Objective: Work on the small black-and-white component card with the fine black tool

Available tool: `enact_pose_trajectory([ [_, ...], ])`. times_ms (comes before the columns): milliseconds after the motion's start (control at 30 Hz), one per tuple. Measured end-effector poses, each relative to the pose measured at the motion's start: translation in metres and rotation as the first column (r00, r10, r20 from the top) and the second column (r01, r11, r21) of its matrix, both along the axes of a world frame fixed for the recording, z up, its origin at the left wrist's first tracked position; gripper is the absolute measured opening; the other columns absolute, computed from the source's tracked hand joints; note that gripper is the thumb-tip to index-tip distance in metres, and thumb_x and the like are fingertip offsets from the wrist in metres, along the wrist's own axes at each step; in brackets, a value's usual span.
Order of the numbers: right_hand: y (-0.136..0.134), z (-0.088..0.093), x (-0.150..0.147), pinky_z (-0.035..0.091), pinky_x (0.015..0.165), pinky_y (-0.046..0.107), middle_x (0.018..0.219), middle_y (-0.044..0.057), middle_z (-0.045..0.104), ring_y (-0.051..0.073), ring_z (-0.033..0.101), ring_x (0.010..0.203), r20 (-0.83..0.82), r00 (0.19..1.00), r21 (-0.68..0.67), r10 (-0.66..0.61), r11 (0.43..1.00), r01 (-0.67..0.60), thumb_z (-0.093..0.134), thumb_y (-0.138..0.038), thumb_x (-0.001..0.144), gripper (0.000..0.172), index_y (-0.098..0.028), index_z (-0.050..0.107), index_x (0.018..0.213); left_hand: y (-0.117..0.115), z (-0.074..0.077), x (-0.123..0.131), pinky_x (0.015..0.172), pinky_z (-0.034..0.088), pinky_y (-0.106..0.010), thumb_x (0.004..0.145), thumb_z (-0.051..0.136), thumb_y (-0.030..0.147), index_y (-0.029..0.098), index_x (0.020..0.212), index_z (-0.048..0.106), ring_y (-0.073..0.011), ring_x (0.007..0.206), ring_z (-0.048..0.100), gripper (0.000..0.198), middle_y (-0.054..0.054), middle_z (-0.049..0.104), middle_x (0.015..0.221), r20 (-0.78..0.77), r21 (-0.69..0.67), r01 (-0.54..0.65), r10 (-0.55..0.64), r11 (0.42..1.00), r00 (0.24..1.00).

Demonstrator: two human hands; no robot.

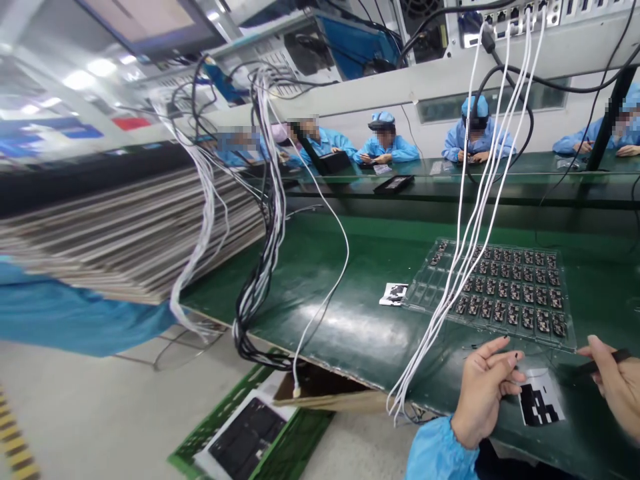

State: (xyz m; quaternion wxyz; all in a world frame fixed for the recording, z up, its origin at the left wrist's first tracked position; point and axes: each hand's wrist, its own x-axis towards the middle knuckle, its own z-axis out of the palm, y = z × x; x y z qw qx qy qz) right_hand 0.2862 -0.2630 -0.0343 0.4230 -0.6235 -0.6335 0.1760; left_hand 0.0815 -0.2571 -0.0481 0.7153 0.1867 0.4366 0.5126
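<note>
My left hand [486, 387], in a blue sleeve [443, 450], is above the table's front edge, fingers curled and thumb against them; anything pinched there is too small to make out. At the right edge, my right hand [613, 387] grips black tweezers [603, 362], their tips pointing left. Beyond both hands lies a clear plastic tray [427, 288] with rows of small dark circuit boards [513, 313]; several pockets on its left are bare. A black-and-white patterned paper [540, 405] lies between my hands, and a similar one [393, 294] touches the tray's left side.
White cables [483, 220] hang over the tray to the front edge of the green table [360, 327]. Another cable bundle [265, 247] hangs further left. Below are a cardboard box [340, 400] and green crate [305, 447]. People in blue work across the bench.
</note>
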Motion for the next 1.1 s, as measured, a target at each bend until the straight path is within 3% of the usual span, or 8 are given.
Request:
enact_pose_trajectory([
  [100, -0.001, -0.009, 0.01, 0.045, 0.045, 0.022, 0.046, 0.002, 0.059, 0.018, 0.061, 0.047, 0.074, 0.992, -0.08, 0.101, 0.992, -0.095, 0.047, -0.045, 0.084, 0.044, -0.021, 0.062, 0.05, 0.003, -0.002, 0.0, 0.04, 0.047, -0.016, 0.061, 0.076, 0.019, 0.006, 0.104, 0.049, -0.0106, 0.049, 0.061, 0.053, -0.013, 0.069, 0.082, 0.006, 0.016, 0.016, -0.017, 1.0, 1.0],
  [267, -0.007, -0.012, 0.015, 0.048, 0.055, 0.024, 0.072, 0.003, 0.068, 0.019, 0.064, 0.062, 0.112, 0.971, -0.139, 0.209, 0.971, -0.193, 0.055, -0.046, 0.078, 0.027, -0.023, 0.069, 0.077, 0.004, -0.006, 0.0, 0.04, 0.047, -0.017, 0.061, 0.077, 0.02, 0.007, 0.103, 0.049, -0.0107, 0.049, 0.061, 0.052, -0.012, 0.069, 0.081, -0.005, 0.052, 0.05, -0.05, 0.997, 0.999],
  [333, -0.01, -0.011, 0.016, 0.05, 0.057, 0.025, 0.077, 0.004, 0.068, 0.021, 0.064, 0.067, 0.045, 0.979, -0.161, 0.2, 0.968, -0.19, 0.06, -0.046, 0.075, 0.026, -0.023, 0.07, 0.076, 0.004, -0.008, 0.001, 0.041, 0.047, -0.017, 0.061, 0.077, 0.021, 0.007, 0.103, 0.049, -0.0114, 0.049, 0.061, 0.051, -0.012, 0.069, 0.081, -0.031, 0.073, 0.067, -0.064, 0.995, 0.997],
  [433, -0.012, -0.012, 0.014, 0.053, 0.059, 0.028, 0.081, 0.007, 0.071, 0.023, 0.066, 0.066, -0.203, 0.978, -0.253, 0.055, 0.962, -0.107, 0.067, -0.045, 0.068, 0.028, -0.02, 0.071, 0.079, 0.002, -0.012, 0.001, 0.041, 0.047, -0.019, 0.063, 0.076, 0.024, 0.007, 0.104, 0.049, -0.0134, 0.05, 0.062, 0.052, -0.012, 0.069, 0.081, -0.086, 0.117, 0.095, -0.085, 0.989, 0.993],
  [533, -0.01, -0.011, 0.001, 0.056, 0.06, 0.031, 0.077, 0.009, 0.072, 0.024, 0.068, 0.066, -0.495, 0.867, -0.337, -0.05, 0.931, -0.139, 0.07, -0.04, 0.068, 0.033, -0.016, 0.067, 0.09, 0.001, -0.016, 0.002, 0.041, 0.048, -0.02, 0.064, 0.075, 0.026, 0.007, 0.106, 0.048, -0.0147, 0.05, 0.063, 0.053, -0.012, 0.069, 0.081, -0.136, 0.154, 0.138, -0.118, 0.978, 0.984],
  [633, -0.003, -0.008, -0.019, 0.055, 0.054, 0.029, 0.069, 0.009, 0.071, 0.022, 0.067, 0.062, -0.674, 0.738, -0.267, 0.026, 0.923, -0.277, 0.07, -0.034, 0.07, 0.026, -0.014, 0.065, 0.085, 0.0, -0.016, 0.001, 0.042, 0.048, -0.021, 0.064, 0.075, 0.026, 0.007, 0.107, 0.047, -0.0146, 0.049, 0.062, 0.055, -0.012, 0.069, 0.081, -0.163, 0.168, 0.176, -0.148, 0.97, 0.975],
  [900, 0.005, -0.01, -0.036, 0.051, 0.047, 0.021, 0.059, 0.003, 0.069, 0.015, 0.062, 0.052, -0.736, 0.673, -0.23, 0.074, 0.908, -0.351, 0.071, -0.029, 0.07, 0.018, -0.015, 0.065, 0.079, -0.001, -0.012, 0.0, 0.043, 0.048, -0.022, 0.064, 0.075, 0.026, 0.008, 0.107, 0.048, -0.0144, 0.049, 0.062, 0.054, -0.012, 0.07, 0.08, -0.154, 0.172, 0.187, -0.161, 0.967, 0.975],
  [1100, 0.005, -0.01, -0.035, 0.05, 0.047, 0.021, 0.058, 0.003, 0.069, 0.014, 0.062, 0.051, -0.705, 0.703, -0.224, 0.094, 0.911, -0.347, 0.071, -0.029, 0.07, 0.016, -0.014, 0.066, 0.076, -0.001, -0.012, 0.001, 0.045, 0.048, -0.022, 0.062, 0.077, 0.027, 0.009, 0.107, 0.049, -0.0148, 0.048, 0.062, 0.056, -0.01, 0.07, 0.077, -0.161, 0.159, 0.182, -0.156, 0.97, 0.975],
])
